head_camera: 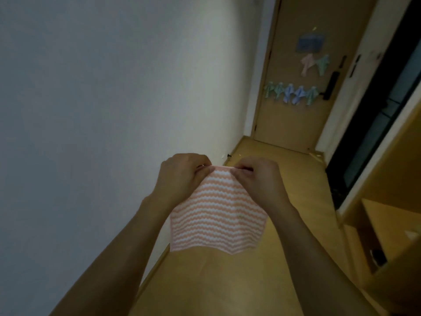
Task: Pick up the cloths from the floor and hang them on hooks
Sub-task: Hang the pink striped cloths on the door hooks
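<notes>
An orange-and-white zigzag striped cloth (217, 213) hangs in the air in front of me. My left hand (182, 176) and my right hand (257, 179) both pinch its top edge, close together, and the cloth drapes down below them. Far ahead, a wooden door (293, 119) carries several hung cloths: a row of green and blue ones (291, 93), a pink one (306, 63) beside a green one (322, 63), and a blue one (309, 43) at the top. The hooks themselves are too small to make out.
A white wall (114, 99) runs along the left. The wooden floor (284, 179) of a narrow corridor leads to the door. On the right stand a dark glass panel (369, 142) and a wooden cabinet (391, 236). A black handle (331, 85) sits on the door.
</notes>
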{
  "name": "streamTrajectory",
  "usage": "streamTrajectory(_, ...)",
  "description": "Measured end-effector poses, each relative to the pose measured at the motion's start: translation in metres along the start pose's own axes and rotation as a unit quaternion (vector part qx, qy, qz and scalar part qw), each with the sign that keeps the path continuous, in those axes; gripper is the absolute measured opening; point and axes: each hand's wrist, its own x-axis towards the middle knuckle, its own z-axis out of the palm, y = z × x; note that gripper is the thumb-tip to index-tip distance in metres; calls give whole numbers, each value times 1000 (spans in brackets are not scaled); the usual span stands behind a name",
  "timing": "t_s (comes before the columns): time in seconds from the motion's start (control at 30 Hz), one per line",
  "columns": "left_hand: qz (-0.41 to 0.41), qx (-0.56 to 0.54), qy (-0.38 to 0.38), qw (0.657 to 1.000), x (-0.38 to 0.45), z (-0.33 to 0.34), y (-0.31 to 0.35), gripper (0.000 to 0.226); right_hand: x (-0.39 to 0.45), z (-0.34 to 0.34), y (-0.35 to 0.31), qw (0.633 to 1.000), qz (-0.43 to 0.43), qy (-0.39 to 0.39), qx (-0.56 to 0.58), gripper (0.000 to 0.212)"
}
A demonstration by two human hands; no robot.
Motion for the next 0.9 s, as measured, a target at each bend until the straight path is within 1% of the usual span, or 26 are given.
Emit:
streamTrajectory(0.23, 59, -58, -18, 996, 97, 46, -39, 38, 68, 16, 27, 997, 52, 48, -39, 10)
streamTrajectory(0.37, 84, -65, -24, 994, 138, 80, -58, 33, 104, 32, 51, 991, 94, 57, -78, 11)
streamTrajectory(0.47, 92, -80, -34, 992, 163, 107, -65, 31, 124, 40, 74, 987, 111, 62, -97, 10)
streamTrajectory(0.57, 106, -87, -42, 990, 191, 136, -67, 27, 145, 46, 100, 985, 122, 73, -101, 10)
streamTrajectory(0.67, 116, -91, -45, 988, 222, 165, -67, 32, 169, 52, 131, 982, 129, 87, -108, 11)
streamTrajectory(0.9, 113, -84, -54, 989, 318, 230, -59, 26, 245, 46, 217, 984, 123, 99, -82, 9)
